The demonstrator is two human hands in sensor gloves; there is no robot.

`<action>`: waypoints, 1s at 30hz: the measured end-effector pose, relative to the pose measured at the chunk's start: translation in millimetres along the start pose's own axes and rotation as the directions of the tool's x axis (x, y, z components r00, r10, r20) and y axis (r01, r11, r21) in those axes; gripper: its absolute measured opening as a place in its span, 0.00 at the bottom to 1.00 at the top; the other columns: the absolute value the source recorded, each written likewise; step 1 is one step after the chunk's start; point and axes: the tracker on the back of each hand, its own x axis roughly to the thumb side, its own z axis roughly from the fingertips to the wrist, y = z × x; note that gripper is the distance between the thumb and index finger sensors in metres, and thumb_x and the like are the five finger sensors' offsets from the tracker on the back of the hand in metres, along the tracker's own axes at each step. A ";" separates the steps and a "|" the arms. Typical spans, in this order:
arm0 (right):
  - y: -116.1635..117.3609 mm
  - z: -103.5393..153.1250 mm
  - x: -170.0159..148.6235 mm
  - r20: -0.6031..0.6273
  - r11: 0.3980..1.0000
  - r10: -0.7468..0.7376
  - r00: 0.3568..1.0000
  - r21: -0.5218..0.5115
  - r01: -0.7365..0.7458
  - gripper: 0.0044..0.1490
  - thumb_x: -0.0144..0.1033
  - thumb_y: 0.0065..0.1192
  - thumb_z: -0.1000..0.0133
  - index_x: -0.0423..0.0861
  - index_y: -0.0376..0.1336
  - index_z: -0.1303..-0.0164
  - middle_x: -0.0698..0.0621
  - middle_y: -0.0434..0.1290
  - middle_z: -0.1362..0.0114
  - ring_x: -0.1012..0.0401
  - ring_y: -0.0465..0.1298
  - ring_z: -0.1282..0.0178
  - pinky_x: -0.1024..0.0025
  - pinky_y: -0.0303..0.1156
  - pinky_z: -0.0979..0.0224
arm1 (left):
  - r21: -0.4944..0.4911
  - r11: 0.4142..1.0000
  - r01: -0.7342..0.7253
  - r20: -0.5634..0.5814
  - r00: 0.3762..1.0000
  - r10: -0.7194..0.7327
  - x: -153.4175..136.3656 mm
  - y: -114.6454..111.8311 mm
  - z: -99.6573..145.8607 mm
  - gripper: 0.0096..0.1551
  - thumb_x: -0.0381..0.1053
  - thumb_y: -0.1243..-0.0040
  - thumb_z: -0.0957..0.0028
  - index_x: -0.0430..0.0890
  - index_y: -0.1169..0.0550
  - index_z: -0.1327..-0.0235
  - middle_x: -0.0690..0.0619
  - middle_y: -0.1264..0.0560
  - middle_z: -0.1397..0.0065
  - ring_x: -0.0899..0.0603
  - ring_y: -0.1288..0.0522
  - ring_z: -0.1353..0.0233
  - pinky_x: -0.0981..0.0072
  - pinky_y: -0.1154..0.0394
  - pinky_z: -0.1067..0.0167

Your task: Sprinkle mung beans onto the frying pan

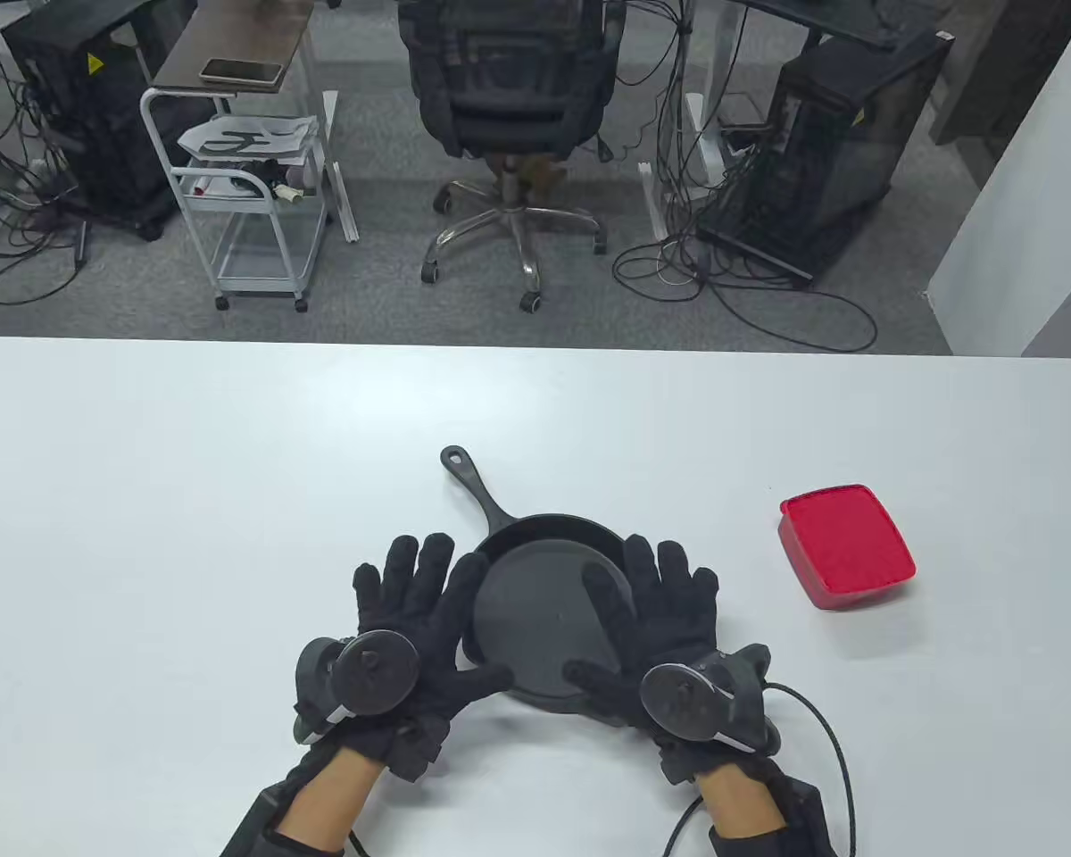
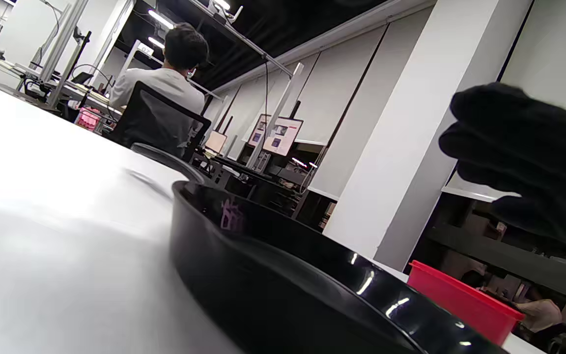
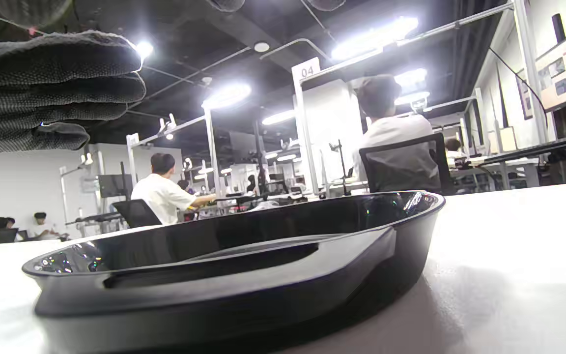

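A black frying pan [image 1: 549, 616] lies on the white table [image 1: 187, 500], its handle pointing to the far left. It also shows in the left wrist view [image 2: 273, 275] and in the right wrist view [image 3: 243, 260]. My left hand [image 1: 419, 616] lies flat and open at the pan's left side. My right hand [image 1: 651, 616] lies flat and open at the pan's right side, its index finger over the rim. Neither hand holds anything. A red box [image 1: 846, 546] with a lid on stands to the right of the pan, and shows in the left wrist view [image 2: 460, 300]. No beans are visible.
The table's far edge [image 1: 535, 344] faces an office chair [image 1: 513, 116], a white cart [image 1: 250, 178] and computer towers on the floor. A cable [image 1: 821, 723] runs from my right wrist across the table's near right.
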 end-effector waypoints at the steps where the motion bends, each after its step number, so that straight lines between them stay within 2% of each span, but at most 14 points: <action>1: 0.0 -0.1 0.1 0.000 1.000 -0.002 1.000 0.001 0.002 0.57 0.79 0.46 0.46 0.60 0.39 0.11 0.38 0.36 0.06 0.35 0.34 0.12 0.23 0.37 0.24 | 0.001 1.000 -0.001 0.000 1.000 0.001 0.1 -0.1 0.0 0.66 0.95 0.53 0.72 0.68 0.49 0.18 0.59 0.58 0.10 0.44 0.64 0.12 0.31 0.65 0.24; 13: 0.8 -1.2 -1.3 -0.018 0.999 -0.001 1.000 0.034 0.001 0.57 0.79 0.47 0.45 0.60 0.40 0.11 0.38 0.37 0.06 0.35 0.35 0.12 0.24 0.37 0.24 | -0.009 1.000 -0.002 0.000 1.000 0.002 1.4 -1.0 0.5 0.66 0.94 0.53 0.71 0.67 0.48 0.17 0.58 0.57 0.10 0.44 0.64 0.12 0.31 0.64 0.24; 19: -2.1 -2.7 -11.1 -0.064 0.999 0.013 0.998 0.050 -0.010 0.57 0.78 0.49 0.45 0.59 0.41 0.11 0.38 0.38 0.06 0.35 0.36 0.12 0.23 0.38 0.24 | -0.020 1.000 -0.013 -0.008 1.000 0.013 1.4 -1.0 0.3 0.66 0.94 0.53 0.71 0.66 0.47 0.17 0.57 0.57 0.10 0.44 0.63 0.12 0.31 0.64 0.24; 24: -8.9 -7.0 -36.2 -0.170 0.996 0.055 0.984 0.073 -0.043 0.57 0.78 0.51 0.45 0.59 0.42 0.11 0.38 0.39 0.06 0.35 0.37 0.12 0.23 0.38 0.23 | -0.023 1.000 -0.020 -0.020 1.000 0.019 0.4 0.1 0.1 0.65 0.94 0.53 0.70 0.66 0.47 0.17 0.57 0.56 0.10 0.44 0.63 0.12 0.31 0.64 0.24; 30: -28.6 -22.4 -105.7 -0.385 0.992 0.113 0.916 0.102 -0.079 0.57 0.76 0.56 0.46 0.59 0.43 0.11 0.38 0.40 0.06 0.35 0.38 0.11 0.24 0.39 0.23 | -0.040 0.999 -0.033 -0.048 0.998 0.031 -3.4 1.1 -1.9 0.66 0.94 0.53 0.70 0.65 0.45 0.17 0.57 0.55 0.10 0.44 0.63 0.12 0.31 0.64 0.24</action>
